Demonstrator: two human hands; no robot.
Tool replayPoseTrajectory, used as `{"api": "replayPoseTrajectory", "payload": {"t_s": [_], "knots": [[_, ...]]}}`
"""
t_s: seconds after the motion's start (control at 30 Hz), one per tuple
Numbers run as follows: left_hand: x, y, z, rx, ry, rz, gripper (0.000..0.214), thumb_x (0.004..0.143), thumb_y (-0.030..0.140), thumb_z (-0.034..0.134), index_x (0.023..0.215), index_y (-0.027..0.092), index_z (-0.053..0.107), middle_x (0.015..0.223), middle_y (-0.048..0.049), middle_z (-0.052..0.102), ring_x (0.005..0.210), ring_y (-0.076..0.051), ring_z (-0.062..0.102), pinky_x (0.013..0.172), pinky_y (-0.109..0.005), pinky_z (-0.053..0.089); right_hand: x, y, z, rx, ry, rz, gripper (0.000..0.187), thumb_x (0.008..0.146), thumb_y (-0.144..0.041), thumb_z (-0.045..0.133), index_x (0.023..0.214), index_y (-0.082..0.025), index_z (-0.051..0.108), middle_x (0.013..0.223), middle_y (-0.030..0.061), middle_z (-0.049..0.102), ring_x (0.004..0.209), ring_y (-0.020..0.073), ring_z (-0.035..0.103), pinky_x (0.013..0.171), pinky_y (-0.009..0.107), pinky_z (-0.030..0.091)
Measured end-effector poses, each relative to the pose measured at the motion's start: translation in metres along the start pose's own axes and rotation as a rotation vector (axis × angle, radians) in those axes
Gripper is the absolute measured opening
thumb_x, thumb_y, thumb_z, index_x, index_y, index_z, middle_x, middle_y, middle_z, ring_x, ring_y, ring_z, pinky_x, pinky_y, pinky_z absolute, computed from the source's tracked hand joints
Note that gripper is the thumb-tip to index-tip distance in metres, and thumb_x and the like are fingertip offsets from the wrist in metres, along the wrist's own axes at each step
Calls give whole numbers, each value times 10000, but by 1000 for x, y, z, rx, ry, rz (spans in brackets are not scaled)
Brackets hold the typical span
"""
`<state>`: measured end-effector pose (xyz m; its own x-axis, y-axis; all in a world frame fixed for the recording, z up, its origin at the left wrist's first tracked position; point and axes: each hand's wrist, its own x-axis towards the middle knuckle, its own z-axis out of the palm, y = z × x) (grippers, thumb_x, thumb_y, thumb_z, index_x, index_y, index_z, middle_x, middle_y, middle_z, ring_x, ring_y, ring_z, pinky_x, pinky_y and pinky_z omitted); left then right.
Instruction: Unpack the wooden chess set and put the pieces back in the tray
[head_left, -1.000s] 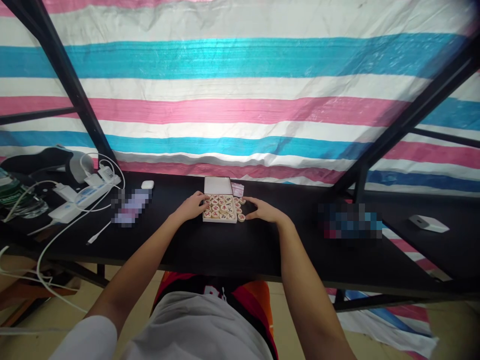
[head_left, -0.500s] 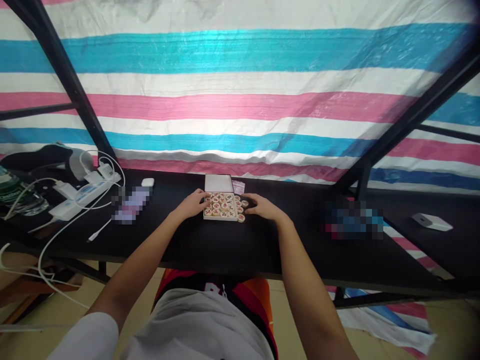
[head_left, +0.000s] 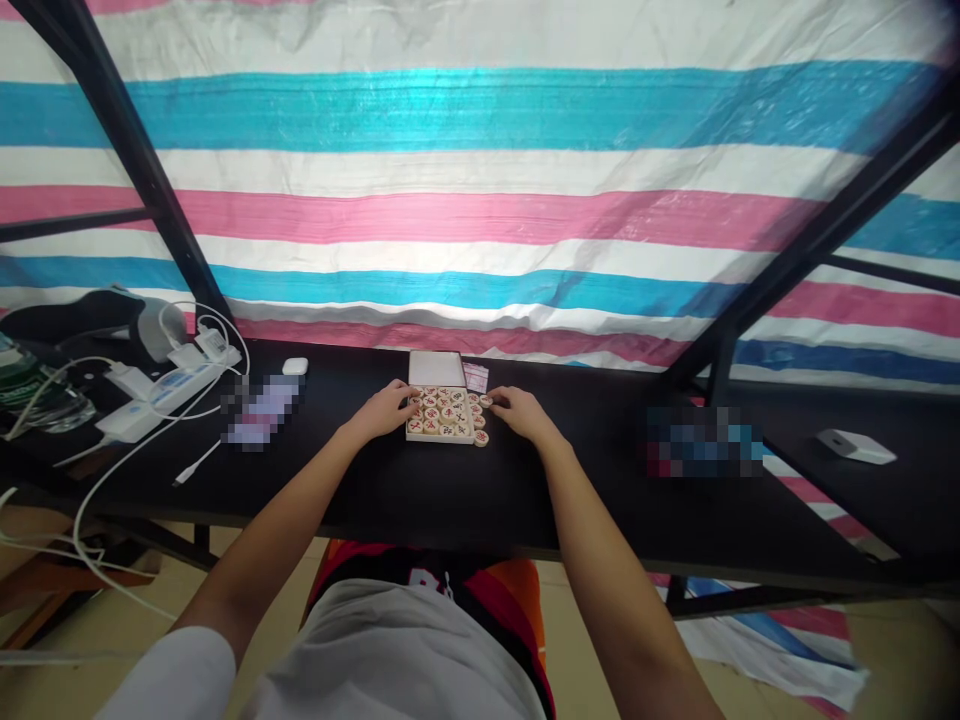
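Note:
A shallow white box [head_left: 414, 437] of round xiangqi pieces [head_left: 447, 413] lies on the black desk, its lid [head_left: 436, 368] laid back behind it. The pieces are pale, with red or dark characters on top. At the box's left edge, my left hand [head_left: 382, 411] grips the side, fingertips over the rim. Several loose pieces [head_left: 481, 438] lie along the right side. My right hand [head_left: 519, 413] has its fingers closed at the edge of one loose xiangqi piece [head_left: 486, 401], right of the box.
Behind the box lies a pink-and-white paper [head_left: 476, 377]. To the left are a blurred phone [head_left: 266, 410], a white earbud case [head_left: 295, 366], a power strip [head_left: 161, 400] with cables and a bottle [head_left: 45, 395]. A blurred object [head_left: 705, 447] and a white charger [head_left: 856, 446] are at right.
My right hand has moved slightly inward, and its fingers have closed on a loose piece beside the box. My left hand stays at the box's left edge.

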<state>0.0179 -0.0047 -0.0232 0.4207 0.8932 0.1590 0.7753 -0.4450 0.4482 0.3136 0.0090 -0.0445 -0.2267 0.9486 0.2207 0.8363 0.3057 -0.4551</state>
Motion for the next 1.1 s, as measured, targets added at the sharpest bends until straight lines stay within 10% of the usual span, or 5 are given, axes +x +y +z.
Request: {"api": "replayPoseTrajectory", "payload": {"t_s": [0.33,0.47,1.1], "knots": [[-1,0,1,1,12,0,396,878,418,451,1185,219,604,1132,-60,549,862,-178,593,756,-276,464,-4,-33,-1,62,183,-143,305,806,-147,486,1064,-181,645,1042,91,607,951,201,555,872,337,427],[0,0,1,9,15,-1,394,877,415,455,1184,219,604,1126,-60,551,869,-180,594,766,-278,465,-6,-60,11,105,21,-294,228,811,-245,545,1002,-208,666,970,49,648,920,192,554,855,320,419],[-1,1,0,-3,9,-17,394,876,417,453,1183,220,603,1135,-61,547,891,-186,587,795,-288,461,-7,-59,3,75,97,-198,203,797,-288,548,962,-209,637,888,39,627,835,173,554,770,279,414]]}}
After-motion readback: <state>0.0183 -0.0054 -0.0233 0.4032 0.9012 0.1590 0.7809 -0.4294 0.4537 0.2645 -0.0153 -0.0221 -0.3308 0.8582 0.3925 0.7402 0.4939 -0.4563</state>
